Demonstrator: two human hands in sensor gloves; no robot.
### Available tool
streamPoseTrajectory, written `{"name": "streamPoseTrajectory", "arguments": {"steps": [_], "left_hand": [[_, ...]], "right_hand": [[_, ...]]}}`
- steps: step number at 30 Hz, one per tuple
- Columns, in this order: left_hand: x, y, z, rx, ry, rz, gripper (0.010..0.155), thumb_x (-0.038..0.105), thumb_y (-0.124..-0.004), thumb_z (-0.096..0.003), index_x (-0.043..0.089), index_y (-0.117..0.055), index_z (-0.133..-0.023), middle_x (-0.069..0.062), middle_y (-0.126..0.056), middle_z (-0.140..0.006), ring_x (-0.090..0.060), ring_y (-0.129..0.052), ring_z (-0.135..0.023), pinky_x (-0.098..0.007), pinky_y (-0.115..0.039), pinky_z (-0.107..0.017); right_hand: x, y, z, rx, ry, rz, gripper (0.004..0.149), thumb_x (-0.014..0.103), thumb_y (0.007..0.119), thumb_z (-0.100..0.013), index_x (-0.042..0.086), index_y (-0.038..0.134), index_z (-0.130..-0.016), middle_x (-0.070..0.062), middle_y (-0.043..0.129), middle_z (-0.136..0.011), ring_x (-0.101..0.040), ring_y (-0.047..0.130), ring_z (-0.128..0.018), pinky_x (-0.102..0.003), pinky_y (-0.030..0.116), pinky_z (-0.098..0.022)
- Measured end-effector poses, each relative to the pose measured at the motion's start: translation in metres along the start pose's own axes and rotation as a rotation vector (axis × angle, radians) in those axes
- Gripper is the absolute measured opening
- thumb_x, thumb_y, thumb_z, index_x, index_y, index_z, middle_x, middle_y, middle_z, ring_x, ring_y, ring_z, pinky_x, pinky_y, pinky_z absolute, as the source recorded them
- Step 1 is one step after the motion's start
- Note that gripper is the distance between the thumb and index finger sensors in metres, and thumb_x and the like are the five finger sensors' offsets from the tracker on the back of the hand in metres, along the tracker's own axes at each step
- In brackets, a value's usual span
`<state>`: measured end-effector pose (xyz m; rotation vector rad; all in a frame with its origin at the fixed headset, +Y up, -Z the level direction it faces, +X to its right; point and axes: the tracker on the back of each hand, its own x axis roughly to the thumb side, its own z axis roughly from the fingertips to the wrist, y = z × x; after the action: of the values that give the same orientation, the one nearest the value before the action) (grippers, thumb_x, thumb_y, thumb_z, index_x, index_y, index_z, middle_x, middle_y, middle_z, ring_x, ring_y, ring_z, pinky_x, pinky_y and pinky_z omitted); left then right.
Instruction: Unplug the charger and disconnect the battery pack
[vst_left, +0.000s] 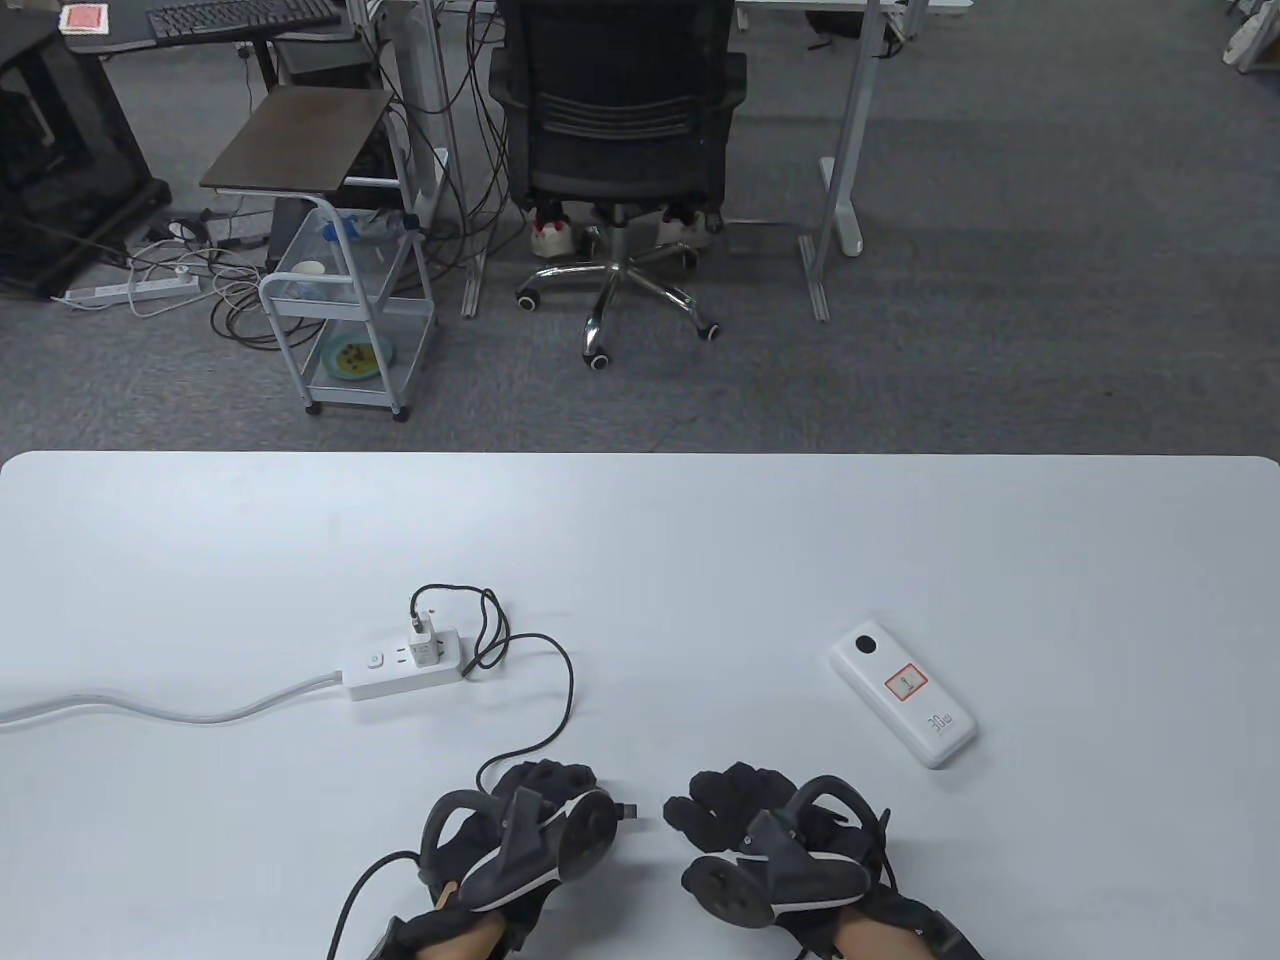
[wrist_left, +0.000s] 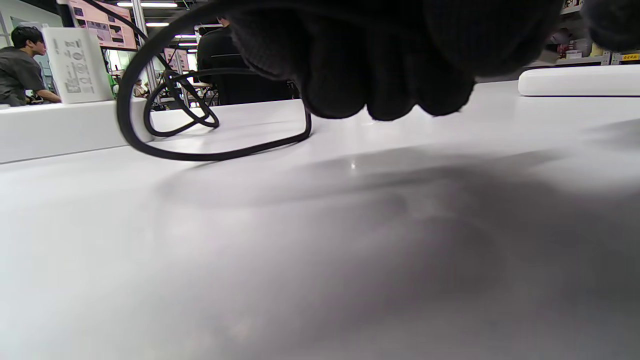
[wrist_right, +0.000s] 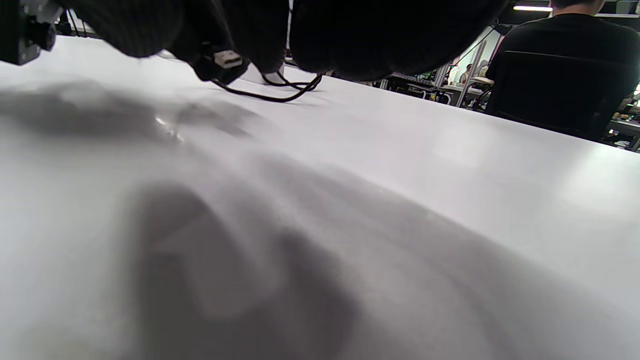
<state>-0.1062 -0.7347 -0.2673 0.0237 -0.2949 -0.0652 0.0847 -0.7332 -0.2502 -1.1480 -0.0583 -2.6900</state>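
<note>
A white charger (vst_left: 426, 643) is plugged into a white power strip (vst_left: 385, 676) left of centre. Its black cable (vst_left: 560, 700) loops across the table to my left hand (vst_left: 560, 795), which grips the cable near its free end. The plug tip (vst_left: 630, 811) sticks out to the right of that hand, connected to nothing, and shows in the right wrist view (wrist_right: 223, 61). The white battery pack (vst_left: 903, 705) lies flat on the right, apart from the cable and both hands. My right hand (vst_left: 715, 800) hovers low over the table beside the plug, holding nothing.
The strip's white cord (vst_left: 150, 708) runs off the table's left edge. In the left wrist view the cable loop (wrist_left: 150, 135), the strip (wrist_left: 50, 130) and the battery pack (wrist_left: 575, 80) lie ahead. An office chair (vst_left: 620, 150) and a trolley (vst_left: 345, 330) stand beyond the table.
</note>
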Motion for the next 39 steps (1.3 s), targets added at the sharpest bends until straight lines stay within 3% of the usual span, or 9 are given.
{"name": "streamPoseTrajectory", "arguments": {"steps": [2, 5, 16, 23, 26, 30, 34, 39], "left_hand": [[0.000, 0.000, 0.001, 0.012, -0.001, 0.014, 0.039, 0.054, -0.082, -0.0446, 0.042, -0.093, -0.080, 0.020, -0.095, -0.096, -0.008, -0.100, -0.092, -0.028, -0.080, -0.078], [0.001, 0.001, 0.002, 0.015, -0.005, 0.005, 0.039, 0.054, -0.082, -0.0448, 0.042, -0.093, -0.081, 0.020, -0.094, -0.096, -0.008, -0.100, -0.092, -0.028, -0.080, -0.078], [-0.001, 0.003, 0.000, 0.023, 0.012, 0.002, 0.039, 0.055, -0.082, -0.0445, 0.043, -0.093, -0.080, 0.020, -0.095, -0.096, -0.007, -0.101, -0.092, -0.028, -0.080, -0.078], [-0.018, 0.023, -0.003, 0.104, 0.084, 0.064, 0.039, 0.055, -0.082, -0.0454, 0.043, -0.092, -0.081, 0.019, -0.094, -0.097, -0.009, -0.100, -0.093, -0.029, -0.079, -0.078], [-0.022, 0.036, -0.009, 0.211, 0.139, 0.000, 0.040, 0.055, -0.081, -0.0457, 0.043, -0.092, -0.082, 0.019, -0.094, -0.097, -0.009, -0.099, -0.093, -0.029, -0.079, -0.078], [-0.024, 0.050, -0.028, 0.239, 0.182, 0.062, 0.040, 0.055, -0.080, -0.0463, 0.043, -0.091, -0.083, 0.019, -0.093, -0.098, -0.009, -0.098, -0.094, -0.029, -0.078, -0.079], [-0.016, 0.062, -0.066, 0.324, 0.193, 0.040, 0.040, 0.055, -0.079, -0.0464, 0.044, -0.090, -0.083, 0.020, -0.092, -0.099, -0.008, -0.098, -0.095, -0.028, -0.078, -0.080], [0.011, 0.068, -0.123, 0.251, 0.184, 0.094, 0.040, 0.055, -0.080, -0.0461, 0.045, -0.090, -0.083, 0.020, -0.091, -0.099, -0.007, -0.097, -0.095, -0.028, -0.078, -0.080]], "right_hand": [[0.003, 0.003, -0.002, 0.022, -0.011, 0.017, 0.064, 0.058, 0.057, -0.052, 0.027, 0.053, -0.108, -0.011, 0.054, -0.111, -0.037, 0.068, -0.090, -0.056, 0.068, -0.066], [0.003, 0.008, -0.004, 0.029, -0.003, 0.024, 0.056, 0.047, 0.051, -0.056, 0.027, 0.053, -0.108, -0.011, 0.054, -0.112, -0.037, 0.068, -0.091, -0.057, 0.067, -0.066], [-0.007, 0.015, -0.004, 0.067, 0.016, -0.018, 0.056, 0.047, 0.050, -0.056, 0.027, 0.053, -0.109, -0.011, 0.056, -0.113, -0.038, 0.068, -0.094, -0.058, 0.066, -0.067], [-0.003, 0.007, -0.005, 0.047, 0.003, 0.006, 0.057, 0.048, 0.052, -0.055, 0.028, 0.054, -0.108, -0.008, 0.060, -0.114, -0.035, 0.073, -0.094, -0.058, 0.066, -0.067], [-0.003, 0.001, -0.005, 0.026, 0.019, 0.001, 0.057, 0.049, 0.053, -0.055, 0.029, 0.055, -0.108, -0.008, 0.061, -0.114, -0.035, 0.074, -0.094, -0.058, 0.066, -0.067], [-0.003, -0.001, -0.007, 0.014, 0.011, -0.010, 0.057, 0.049, 0.053, -0.055, 0.029, 0.055, -0.108, -0.007, 0.061, -0.114, -0.035, 0.074, -0.094, -0.058, 0.066, -0.067], [-0.003, -0.002, -0.009, 0.005, -0.001, -0.012, 0.057, 0.050, 0.054, -0.055, 0.029, 0.056, -0.107, -0.007, 0.063, -0.113, -0.034, 0.075, -0.093, -0.059, 0.067, -0.067], [-0.004, -0.006, -0.010, -0.020, -0.029, -0.034, 0.057, 0.051, 0.054, -0.055, 0.029, 0.056, -0.107, -0.007, 0.063, -0.113, -0.034, 0.076, -0.093, -0.058, 0.067, -0.066]]}}
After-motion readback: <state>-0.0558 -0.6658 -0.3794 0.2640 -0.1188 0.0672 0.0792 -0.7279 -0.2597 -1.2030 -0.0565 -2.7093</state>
